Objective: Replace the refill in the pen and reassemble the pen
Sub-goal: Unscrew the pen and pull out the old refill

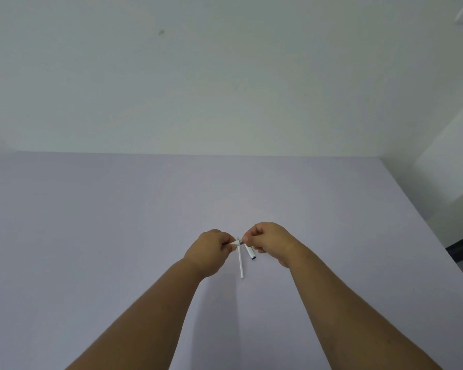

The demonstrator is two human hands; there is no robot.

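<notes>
Both hands' grips pinch the pen (238, 243) between left hand (210, 249) and right hand (269, 240).

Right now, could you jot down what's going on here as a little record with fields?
surface: pale lilac table, white wall behind
left hand: left hand closed, pinching one end of a small white pen piece
right hand: right hand closed, pinching the other end of that piece
lying on table: thin white refill tube, pointing toward the person
also there: short white pen part with dark end, below the right hand; held or resting cannot be told
pen state: apart, not yet reassembled
</notes>
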